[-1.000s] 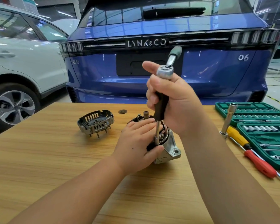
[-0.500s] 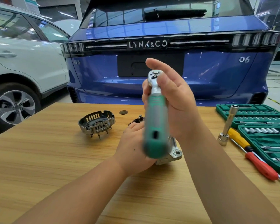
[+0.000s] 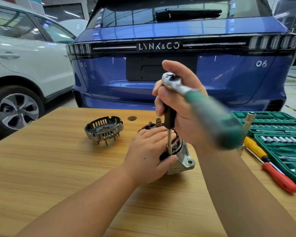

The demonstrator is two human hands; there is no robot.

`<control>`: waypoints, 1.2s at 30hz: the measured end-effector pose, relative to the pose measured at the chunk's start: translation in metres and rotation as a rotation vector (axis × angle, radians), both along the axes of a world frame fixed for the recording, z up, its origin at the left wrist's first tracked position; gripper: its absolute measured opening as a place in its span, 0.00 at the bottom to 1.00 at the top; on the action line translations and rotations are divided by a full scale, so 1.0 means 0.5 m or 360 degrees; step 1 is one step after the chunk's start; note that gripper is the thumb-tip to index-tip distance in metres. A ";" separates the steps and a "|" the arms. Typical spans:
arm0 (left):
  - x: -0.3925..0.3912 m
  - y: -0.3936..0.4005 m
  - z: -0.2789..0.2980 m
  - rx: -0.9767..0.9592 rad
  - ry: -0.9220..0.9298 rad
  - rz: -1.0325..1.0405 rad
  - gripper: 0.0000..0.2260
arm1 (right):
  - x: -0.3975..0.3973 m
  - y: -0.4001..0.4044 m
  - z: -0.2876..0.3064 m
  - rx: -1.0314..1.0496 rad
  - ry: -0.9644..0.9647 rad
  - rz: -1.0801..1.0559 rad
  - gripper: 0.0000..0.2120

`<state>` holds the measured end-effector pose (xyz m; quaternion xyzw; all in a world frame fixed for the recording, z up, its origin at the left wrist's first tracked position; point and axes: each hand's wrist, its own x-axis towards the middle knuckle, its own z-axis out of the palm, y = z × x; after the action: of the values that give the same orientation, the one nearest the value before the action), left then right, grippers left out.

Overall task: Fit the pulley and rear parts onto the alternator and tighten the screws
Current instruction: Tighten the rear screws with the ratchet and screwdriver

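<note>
Head view: ratchet (image 3: 173,81) driving a screw on the alternator (image 3: 181,158), mid-table (image 3: 58,168)
Right hand (image 3: 183,106) wraps the upright extension, likely for alignment; left hand (image 3: 147,156) grips the alternator body against twist; rear cover (image 3: 103,130) sits apart, not yet fitted

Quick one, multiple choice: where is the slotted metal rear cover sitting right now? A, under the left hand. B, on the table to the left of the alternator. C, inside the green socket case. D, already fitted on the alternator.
B: the slotted rear cover stands on the table by itself, left of the alternator that the left hand steadies.
</note>
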<state>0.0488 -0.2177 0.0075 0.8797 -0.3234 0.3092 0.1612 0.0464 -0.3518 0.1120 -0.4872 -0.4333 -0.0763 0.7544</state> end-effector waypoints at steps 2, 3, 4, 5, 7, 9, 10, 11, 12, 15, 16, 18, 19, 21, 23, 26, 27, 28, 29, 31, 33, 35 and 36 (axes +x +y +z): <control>0.003 0.001 -0.003 -0.0011 -0.0016 -0.0039 0.18 | 0.001 -0.004 0.000 0.0048 0.0105 0.0159 0.20; 0.005 0.000 -0.004 -0.0012 -0.0028 -0.0054 0.18 | 0.001 -0.007 -0.001 0.0066 0.0161 0.0257 0.20; 0.007 0.000 -0.006 -0.0021 -0.0019 -0.0072 0.19 | 0.002 -0.010 -0.001 0.0076 0.0198 0.0329 0.19; 0.009 -0.001 -0.007 -0.0043 0.0019 -0.0101 0.19 | 0.001 -0.012 0.000 0.0070 0.0214 0.0353 0.18; 0.011 -0.003 -0.007 -0.0087 0.0093 -0.0149 0.19 | -0.001 -0.012 0.002 0.0037 0.0238 0.0264 0.20; 0.009 -0.002 -0.008 -0.0035 0.0048 -0.0073 0.19 | -0.007 -0.005 0.006 0.0039 0.0314 0.0055 0.17; 0.007 -0.001 -0.007 -0.0002 0.0029 -0.0029 0.19 | -0.010 -0.002 0.007 0.0034 0.0322 -0.0125 0.14; 0.004 0.000 -0.007 0.0013 0.0031 -0.0005 0.19 | -0.010 0.000 0.008 0.0007 0.0302 -0.0335 0.11; 0.002 0.001 -0.005 0.0017 0.0039 0.0006 0.19 | -0.009 0.002 0.008 -0.0023 0.0279 -0.0508 0.07; -0.004 -0.001 -0.001 0.0020 0.0044 0.0018 0.20 | -0.006 -0.001 0.008 -0.0044 0.0350 -0.0451 0.08; -0.003 -0.002 -0.001 0.0023 0.0039 0.0019 0.20 | -0.006 -0.003 0.008 -0.0023 0.0359 -0.0286 0.12; -0.001 -0.002 -0.001 0.0029 0.0030 0.0019 0.20 | -0.004 -0.004 0.005 0.0006 0.0196 -0.0111 0.19; 0.000 -0.002 -0.002 0.0021 0.0016 0.0016 0.19 | -0.003 -0.004 0.001 -0.0006 0.0059 -0.0115 0.20; 0.001 -0.003 -0.006 -0.0024 -0.0051 0.0004 0.16 | -0.001 0.004 -0.003 -0.0054 -0.0129 -0.0193 0.21; 0.000 -0.005 -0.009 -0.0075 -0.0129 -0.0008 0.13 | 0.005 0.006 -0.008 -0.0053 -0.0129 -0.0182 0.21; 0.000 -0.005 -0.010 -0.0100 -0.0123 -0.0033 0.11 | 0.010 -0.007 -0.007 0.0004 0.0038 0.0073 0.21; 0.001 -0.004 -0.012 -0.0082 -0.0087 -0.0031 0.13 | 0.011 -0.013 -0.006 0.0021 0.0126 0.0205 0.22; 0.004 -0.002 -0.011 -0.0056 -0.0041 -0.0023 0.14 | 0.011 -0.016 -0.004 0.0046 0.0208 0.0361 0.21; 0.005 -0.002 -0.011 -0.0037 0.0001 -0.0016 0.16 | 0.009 -0.017 -0.002 0.0069 0.0267 0.0483 0.20; 0.005 -0.002 -0.010 -0.0036 0.0014 -0.0014 0.18 | 0.006 -0.015 0.000 0.0111 0.0344 0.0444 0.23; 0.002 -0.003 -0.011 -0.0061 -0.0032 0.0002 0.20 | 0.001 -0.008 0.007 0.0082 0.0410 0.0168 0.19; -0.001 -0.004 -0.008 -0.0046 -0.0027 0.0011 0.20 | -0.002 -0.007 0.011 -0.0014 0.0342 -0.0252 0.07; -0.002 -0.004 -0.007 -0.0036 -0.0018 0.0010 0.19 | -0.001 -0.009 0.012 -0.0061 0.0322 -0.0413 0.07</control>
<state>0.0479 -0.2199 0.0042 0.8770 -0.3180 0.3184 0.1683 0.0457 -0.3565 0.1180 -0.5587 -0.2899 -0.1154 0.7685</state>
